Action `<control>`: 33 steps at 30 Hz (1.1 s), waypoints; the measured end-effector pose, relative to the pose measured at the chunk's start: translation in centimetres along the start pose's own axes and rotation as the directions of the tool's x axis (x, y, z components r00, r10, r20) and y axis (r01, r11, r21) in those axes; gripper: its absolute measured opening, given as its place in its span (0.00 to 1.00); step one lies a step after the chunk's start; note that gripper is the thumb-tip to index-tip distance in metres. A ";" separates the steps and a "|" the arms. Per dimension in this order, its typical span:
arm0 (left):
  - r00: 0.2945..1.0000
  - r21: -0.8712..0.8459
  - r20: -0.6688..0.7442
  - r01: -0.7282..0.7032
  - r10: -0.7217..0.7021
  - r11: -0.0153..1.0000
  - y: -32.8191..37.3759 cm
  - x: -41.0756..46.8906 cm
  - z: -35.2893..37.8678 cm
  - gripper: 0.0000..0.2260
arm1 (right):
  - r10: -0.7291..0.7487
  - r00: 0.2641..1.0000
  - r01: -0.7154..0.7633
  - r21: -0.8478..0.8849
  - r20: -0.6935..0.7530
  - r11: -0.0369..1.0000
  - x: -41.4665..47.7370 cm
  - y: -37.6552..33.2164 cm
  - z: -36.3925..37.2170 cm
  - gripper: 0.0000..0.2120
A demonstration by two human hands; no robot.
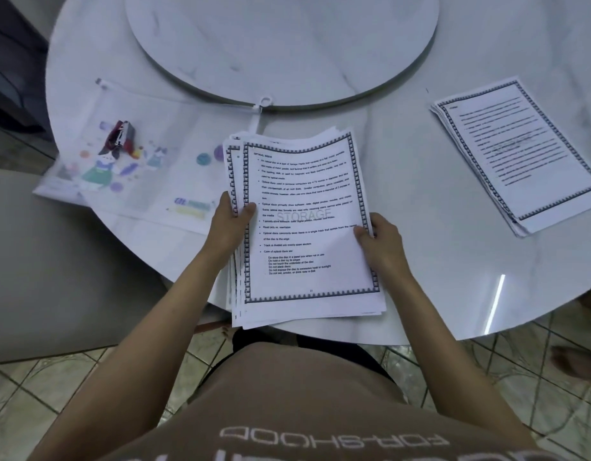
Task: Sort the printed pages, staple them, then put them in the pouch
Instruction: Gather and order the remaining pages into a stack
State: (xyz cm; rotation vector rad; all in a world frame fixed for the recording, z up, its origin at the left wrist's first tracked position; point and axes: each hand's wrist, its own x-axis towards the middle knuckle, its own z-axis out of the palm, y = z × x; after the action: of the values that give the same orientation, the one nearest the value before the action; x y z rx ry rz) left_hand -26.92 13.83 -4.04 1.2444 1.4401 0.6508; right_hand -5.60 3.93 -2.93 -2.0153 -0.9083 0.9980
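Note:
I hold a thick stack of printed pages (pixel 304 224) with a patterned border over the table's near edge. My left hand (pixel 231 224) grips the stack's left side, thumb on top. My right hand (pixel 380 237) pinches the right edge of the top sheet. A second, smaller pile of bordered pages (pixel 516 154) lies flat at the right. At the left lies the clear zip pouch (pixel 137 161) with cartoon prints, and on top of it sits a small red and black stapler (pixel 119 136).
The round white marble table (pixel 420 227) carries a raised turntable (pixel 280 44) at its middle. A grey seat (pixel 54 261) stands at the left. Tiled floor shows below, with someone's bare foot (pixel 576 361) at the right.

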 end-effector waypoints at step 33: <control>0.867 -0.187 -0.131 -0.498 0.481 0.847 10.6 -0.5 -0.8 0.26 | -0.400 0.845 0.514 0.336 -0.354 0.789 0.8 -10.0 -2.2 0.09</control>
State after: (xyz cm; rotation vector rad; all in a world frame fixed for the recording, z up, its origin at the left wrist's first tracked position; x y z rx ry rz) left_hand -24.11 16.74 5.76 1.4349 1.0720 1.1842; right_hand -6.09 9.04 5.96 -1.4148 -0.8894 0.5638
